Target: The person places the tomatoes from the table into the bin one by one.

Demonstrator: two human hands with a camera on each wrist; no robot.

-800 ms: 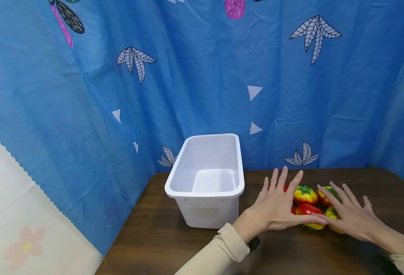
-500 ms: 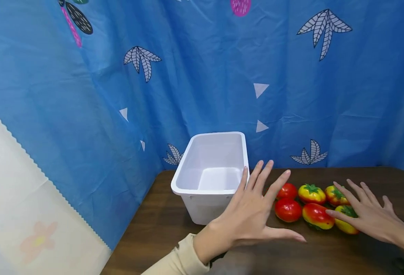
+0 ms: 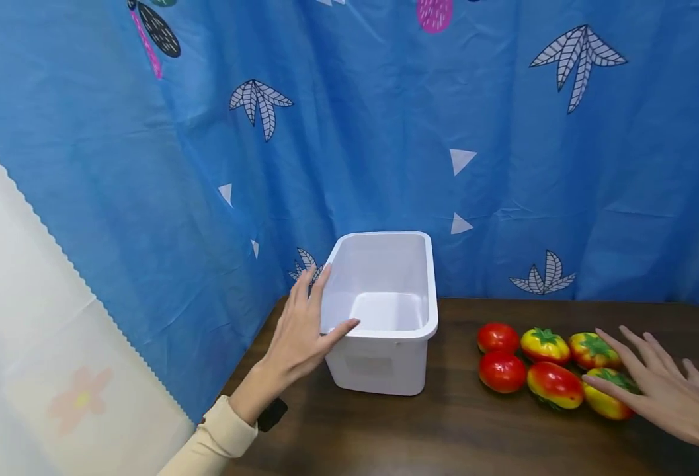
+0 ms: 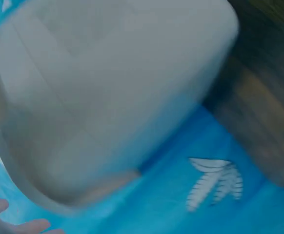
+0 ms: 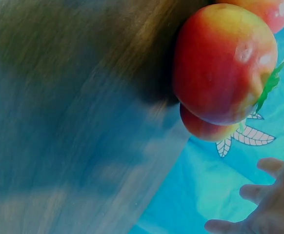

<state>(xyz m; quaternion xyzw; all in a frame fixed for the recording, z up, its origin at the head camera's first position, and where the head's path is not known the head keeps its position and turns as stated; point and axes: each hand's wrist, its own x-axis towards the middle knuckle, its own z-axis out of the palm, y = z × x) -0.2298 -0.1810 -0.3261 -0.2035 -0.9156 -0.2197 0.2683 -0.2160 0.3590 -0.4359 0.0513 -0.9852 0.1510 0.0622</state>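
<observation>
- Head view: the left hand (image 3: 295, 337) is at the front left of the white bin (image 3: 379, 370), fingers extended and relaxed, thumb crossing the front rim; I cannot tell whether it touches.
- Right hand (image 3: 670, 393) hovers at the right end of the fruit, fingers spread, thumb overlapping the leafy fruit; contact is unclear.
- The bin stands upright on the dark brown surface (image 3: 444, 430), mouth up, left of the fruit and apart from it.
- Back row, left to right: a red fruit (image 3: 498, 338), a yellow fruit (image 3: 545, 347), a blotched fruit (image 3: 590, 354).
- Front row: a second red fruit (image 3: 502, 372), a red-yellow fruit (image 3: 555, 383), the leafy fruit (image 3: 605, 400).
- Left wrist view: the blurred bin takes up much of it, fingertips low at left.
- Right wrist view: one fruit looms large, with green leaves; the fingers show apart from it.
- Behind everything hangs a blue cloth (image 3: 385, 132) printed with leaves; a pale cloth (image 3: 28, 317) hangs at left.
- A cream sleeve (image 3: 218, 433) covers the left forearm.
</observation>
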